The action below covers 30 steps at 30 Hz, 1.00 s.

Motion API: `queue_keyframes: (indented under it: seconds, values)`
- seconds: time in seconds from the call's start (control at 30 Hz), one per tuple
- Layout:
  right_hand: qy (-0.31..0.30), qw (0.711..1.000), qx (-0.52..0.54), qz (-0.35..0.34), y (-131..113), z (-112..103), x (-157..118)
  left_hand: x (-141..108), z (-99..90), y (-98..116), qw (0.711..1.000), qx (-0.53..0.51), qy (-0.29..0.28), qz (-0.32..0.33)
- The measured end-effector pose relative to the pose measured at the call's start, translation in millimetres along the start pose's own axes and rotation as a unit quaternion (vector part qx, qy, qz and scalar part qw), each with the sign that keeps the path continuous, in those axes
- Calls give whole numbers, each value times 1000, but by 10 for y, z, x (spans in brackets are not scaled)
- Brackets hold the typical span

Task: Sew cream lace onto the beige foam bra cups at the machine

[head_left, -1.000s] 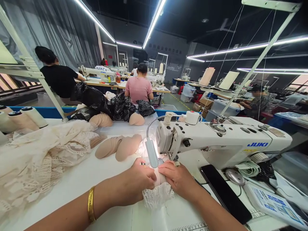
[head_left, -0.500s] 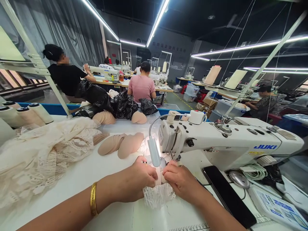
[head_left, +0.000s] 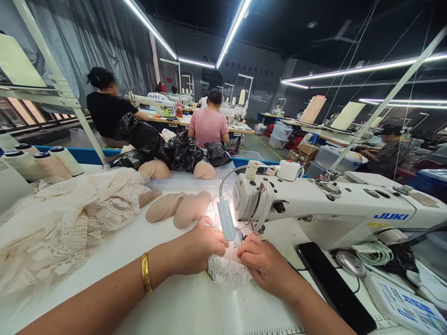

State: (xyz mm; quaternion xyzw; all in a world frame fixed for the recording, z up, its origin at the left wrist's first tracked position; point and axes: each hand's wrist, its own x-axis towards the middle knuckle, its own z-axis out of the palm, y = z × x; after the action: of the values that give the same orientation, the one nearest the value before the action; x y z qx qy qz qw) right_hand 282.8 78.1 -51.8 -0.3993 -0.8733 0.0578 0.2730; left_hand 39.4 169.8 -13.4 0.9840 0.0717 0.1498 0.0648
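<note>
In the head view, a piece of cream lace fabric (head_left: 228,271) with a beige pad part lies at the needle area of a white sewing machine (head_left: 324,204). My left hand (head_left: 206,244), below a gold bangle (head_left: 146,272), is closed on the left edge of the lace. Close to the needle, my right hand (head_left: 260,258) pinches the right edge of it. A small grey lamp (head_left: 226,218) on a bent neck lights the spot and partly covers the needle area. Beige oval pads (head_left: 192,209) lie in overlapping stacks behind my left hand.
A heap of cream lace (head_left: 77,209) covers the table's left side, near thread cones (head_left: 63,160). At right are a black phone (head_left: 331,284), a white box (head_left: 405,302) and coiled cable (head_left: 372,253). Co-workers, including a person in pink (head_left: 208,125), sit beyond the table.
My left hand has moved slightly up and away toward the needle area, and the lace edge has shifted with it. My right hand stays nearly in place. The view has shifted slightly.
</note>
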Motion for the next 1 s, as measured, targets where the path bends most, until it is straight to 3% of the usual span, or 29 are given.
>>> queue_keyframes:
  seconds: [0.23, 0.47, 0.77, 1.0]
  values:
    - [-34, 999, 23, -23, -96, -76, 6, -34, 30, -26, 999, -27, -5, 42]
    - [-16, 1000, -19, -7, -64, -40, -41, -21, 47, -23, 998, 11, 17, 51]
    - [-4, 997, -61, 44, 5, 7, -81, -15, 187, -38, 998, 51, 39, 23]
    - [18, 988, -108, 111, 72, 41, -105, 54, 353, -24, 984, -94, 132, -70]
